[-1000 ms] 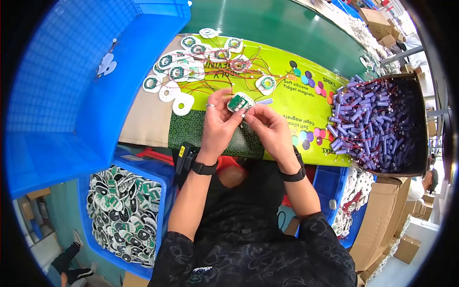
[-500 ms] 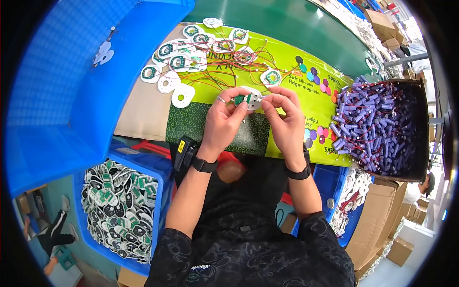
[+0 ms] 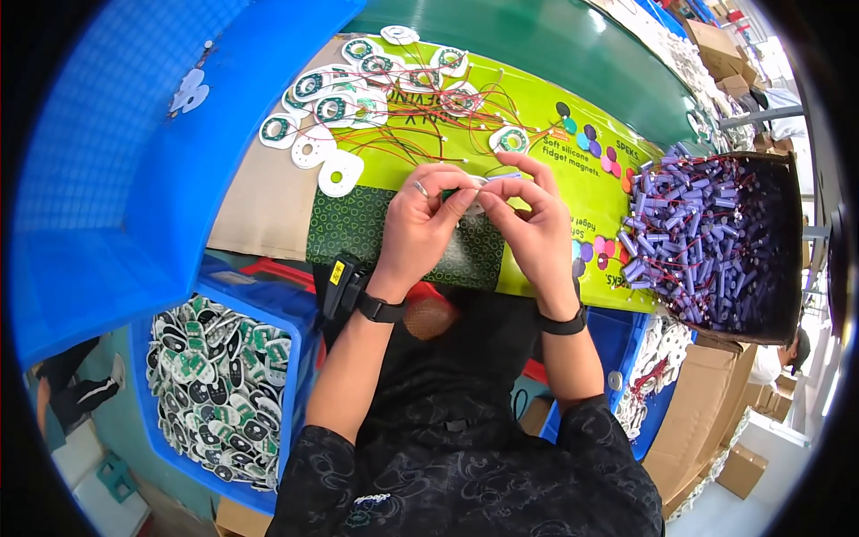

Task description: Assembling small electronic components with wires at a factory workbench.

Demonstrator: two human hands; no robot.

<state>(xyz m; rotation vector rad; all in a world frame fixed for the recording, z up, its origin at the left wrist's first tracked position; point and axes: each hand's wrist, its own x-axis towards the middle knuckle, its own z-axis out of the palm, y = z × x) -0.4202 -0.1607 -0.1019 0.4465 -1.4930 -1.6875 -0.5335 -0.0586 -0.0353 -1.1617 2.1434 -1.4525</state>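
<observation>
My left hand [image 3: 422, 228] and my right hand [image 3: 530, 231] meet over the mat, thumbs and forefingers pinched close together. Between them is a small white round housing [image 3: 476, 207], mostly hidden by the fingers. The left fingertips grip its left side, and the right fingertips press at its right edge. A bit of something purple shows behind the right fingers; what it is cannot be made out. Just beyond the hands lies a white ring-shaped part with a green circuit board [image 3: 510, 140].
Several wired white parts [image 3: 333, 109] lie at the back left. A box of purple cylindrical cells with red wires [image 3: 689, 237] stands right. A blue bin [image 3: 295, 394] of white and green parts sits lower left, beside a large blue crate [image 3: 161, 188].
The housing, whose green board and white face showed before, has tipped and is now mostly covered. My right fingertips have moved left against the left ones.
</observation>
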